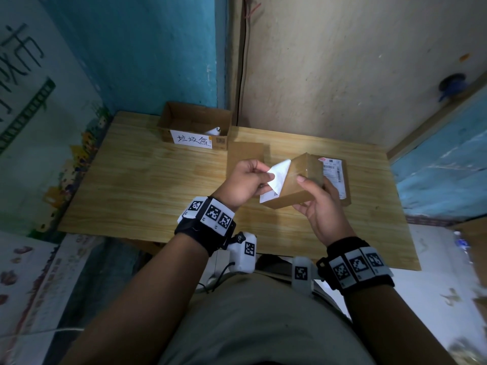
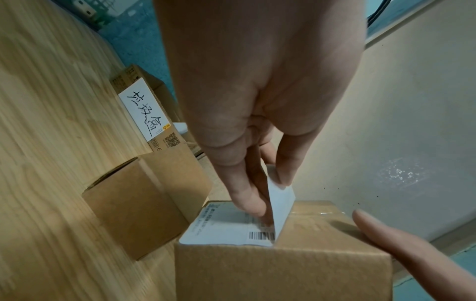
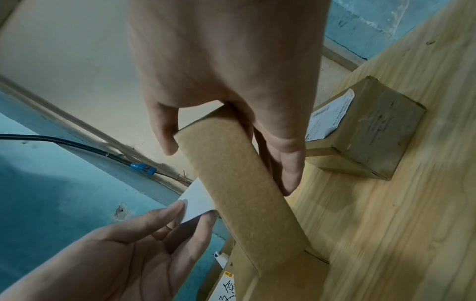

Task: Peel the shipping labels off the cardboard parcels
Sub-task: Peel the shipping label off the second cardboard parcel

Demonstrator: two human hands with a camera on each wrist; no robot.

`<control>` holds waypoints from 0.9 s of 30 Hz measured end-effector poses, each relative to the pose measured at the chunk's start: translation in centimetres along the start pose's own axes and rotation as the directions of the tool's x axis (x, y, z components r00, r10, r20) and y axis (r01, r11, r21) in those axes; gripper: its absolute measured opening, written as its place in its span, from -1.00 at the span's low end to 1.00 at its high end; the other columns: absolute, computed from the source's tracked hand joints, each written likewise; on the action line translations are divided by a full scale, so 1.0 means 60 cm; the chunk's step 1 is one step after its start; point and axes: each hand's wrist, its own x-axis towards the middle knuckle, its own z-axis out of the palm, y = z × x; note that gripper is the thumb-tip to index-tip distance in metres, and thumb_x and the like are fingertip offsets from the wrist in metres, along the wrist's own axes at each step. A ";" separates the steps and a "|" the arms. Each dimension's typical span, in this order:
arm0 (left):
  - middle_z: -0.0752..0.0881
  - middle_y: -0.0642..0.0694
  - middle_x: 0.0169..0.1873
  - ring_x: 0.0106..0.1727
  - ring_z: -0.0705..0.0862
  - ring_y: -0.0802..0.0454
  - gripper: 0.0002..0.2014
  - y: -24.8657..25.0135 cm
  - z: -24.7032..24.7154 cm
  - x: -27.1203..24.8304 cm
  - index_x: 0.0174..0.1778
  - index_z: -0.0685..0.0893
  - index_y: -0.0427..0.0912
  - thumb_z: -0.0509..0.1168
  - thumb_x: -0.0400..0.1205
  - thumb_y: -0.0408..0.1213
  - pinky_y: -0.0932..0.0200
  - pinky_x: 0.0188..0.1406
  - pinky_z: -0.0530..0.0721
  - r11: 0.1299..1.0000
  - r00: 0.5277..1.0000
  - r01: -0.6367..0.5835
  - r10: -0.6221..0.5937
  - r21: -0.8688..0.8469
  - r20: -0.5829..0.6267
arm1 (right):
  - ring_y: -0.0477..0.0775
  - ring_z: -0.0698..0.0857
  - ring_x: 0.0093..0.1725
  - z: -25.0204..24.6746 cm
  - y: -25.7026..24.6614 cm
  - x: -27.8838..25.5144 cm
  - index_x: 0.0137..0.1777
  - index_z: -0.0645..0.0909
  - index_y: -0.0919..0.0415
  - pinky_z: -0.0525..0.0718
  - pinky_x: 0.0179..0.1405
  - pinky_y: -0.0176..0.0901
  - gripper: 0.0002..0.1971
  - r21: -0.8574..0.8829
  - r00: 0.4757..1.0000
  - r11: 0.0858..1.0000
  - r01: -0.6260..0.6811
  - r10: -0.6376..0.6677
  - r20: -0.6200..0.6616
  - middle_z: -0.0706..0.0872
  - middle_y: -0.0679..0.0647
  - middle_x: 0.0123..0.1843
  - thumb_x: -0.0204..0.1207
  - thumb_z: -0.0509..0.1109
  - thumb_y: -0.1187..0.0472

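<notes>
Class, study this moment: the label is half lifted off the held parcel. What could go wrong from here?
1. The shipping label is part stuck; the left hand pinches only its lifted corner, so it might tear.
2. The right hand grips the held parcel in the air; a hard pull could twist it loose.

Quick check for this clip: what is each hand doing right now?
Left hand: pinches the half-peeled white shipping label.
Right hand: grips the brown cardboard parcel, holding it steady.
</notes>
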 end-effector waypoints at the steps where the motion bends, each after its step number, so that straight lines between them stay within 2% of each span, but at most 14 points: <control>1: 0.61 -0.17 -0.20 -0.10 0.68 -0.04 -0.87 0.000 0.000 0.000 -0.17 0.61 -0.24 0.35 0.64 -0.53 0.24 -0.12 0.81 1.000 1.000 0.002 -0.002 0.001 0.002 | 0.21 0.81 0.34 0.000 0.000 0.000 0.48 0.64 0.03 0.74 0.36 0.27 -0.42 0.000 1.000 1.000 -0.002 0.002 0.001 0.84 0.08 0.33 0.42 0.57 0.02; 8: 0.63 -0.23 -0.14 0.00 0.68 -0.12 -0.89 0.005 -0.002 -0.005 -0.15 0.61 -0.26 0.35 0.64 -0.52 0.22 -0.10 0.81 1.000 1.000 0.002 -0.002 0.014 -0.006 | 0.21 0.81 0.32 0.003 0.001 -0.002 0.47 0.64 0.04 0.77 0.32 0.23 -0.43 0.000 1.000 1.000 0.001 -0.001 0.008 0.84 0.10 0.32 0.43 0.57 0.03; 12: 0.62 -0.20 -0.18 -0.07 0.68 -0.06 -0.87 0.004 -0.006 -0.009 -0.16 0.61 -0.25 0.35 0.64 -0.53 0.24 -0.13 0.81 1.000 1.000 0.006 -0.006 0.002 -0.011 | 0.23 0.80 0.34 0.005 0.003 -0.002 0.47 0.65 0.03 0.76 0.30 0.20 -0.50 0.000 1.000 1.000 0.002 -0.002 0.015 0.84 0.09 0.33 0.52 0.56 0.08; 15: 0.61 -0.17 -0.20 -0.09 0.68 -0.04 -0.88 0.002 -0.010 -0.010 -0.16 0.61 -0.25 0.35 0.64 -0.52 0.20 -0.08 0.80 1.000 1.000 0.008 -0.008 0.010 -0.012 | 0.21 0.81 0.32 0.006 0.005 -0.003 0.48 0.65 0.02 0.76 0.32 0.21 -0.45 -0.010 1.000 1.000 0.000 0.001 0.022 0.84 0.09 0.33 0.47 0.56 0.04; 24: 0.63 -0.21 -0.16 -0.03 0.69 -0.07 -0.89 0.001 -0.015 -0.010 -0.16 0.62 -0.26 0.35 0.65 -0.52 0.24 -0.12 0.81 1.000 1.000 -0.002 0.002 0.015 -0.005 | 0.21 0.82 0.31 0.011 0.003 -0.002 0.46 0.66 0.03 0.73 0.38 0.28 -0.42 -0.021 1.000 1.000 -0.008 0.008 0.017 0.85 0.09 0.31 0.41 0.58 0.01; 27: 0.63 -0.18 -0.18 -0.07 0.69 -0.04 -0.86 0.003 -0.021 -0.010 -0.18 0.60 -0.25 0.34 0.65 -0.53 0.26 -0.16 0.80 1.000 1.000 0.008 -0.008 0.007 -0.017 | 0.21 0.81 0.32 0.016 0.002 -0.001 0.46 0.66 0.02 0.72 0.40 0.30 -0.43 -0.029 1.000 0.999 -0.014 0.015 0.023 0.85 0.09 0.30 0.41 0.58 0.01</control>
